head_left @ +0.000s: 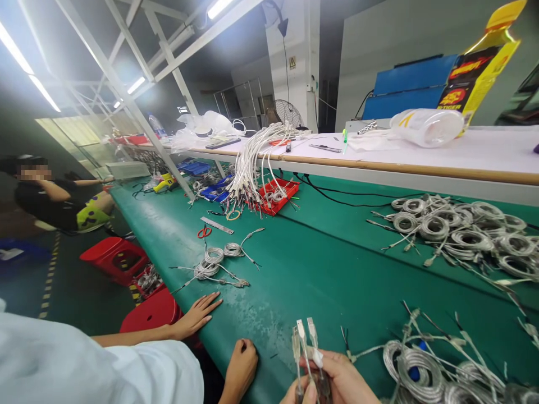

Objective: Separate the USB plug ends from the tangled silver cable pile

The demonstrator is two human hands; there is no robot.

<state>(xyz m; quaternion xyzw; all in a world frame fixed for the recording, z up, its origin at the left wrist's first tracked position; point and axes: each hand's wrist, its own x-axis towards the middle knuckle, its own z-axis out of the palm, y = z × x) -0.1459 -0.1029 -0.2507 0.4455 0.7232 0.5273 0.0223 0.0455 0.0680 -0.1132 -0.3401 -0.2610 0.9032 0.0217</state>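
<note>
A bundle of plugs (306,336), pale and translucent on thin silvery leads, was held upright at six o'clock of the green bench (295,264). It was pinched between both hands, the left hand (300,393) at seven o'clock, the right hand (343,379) closed round it at five o'clock. Coiled cables (425,370) lay at three o'clock.

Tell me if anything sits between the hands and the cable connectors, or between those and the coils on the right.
Nothing visible. The left hand and right hand already grip the cable connectors; only green mat and a few loose cable ends separate them from the coils.
</note>
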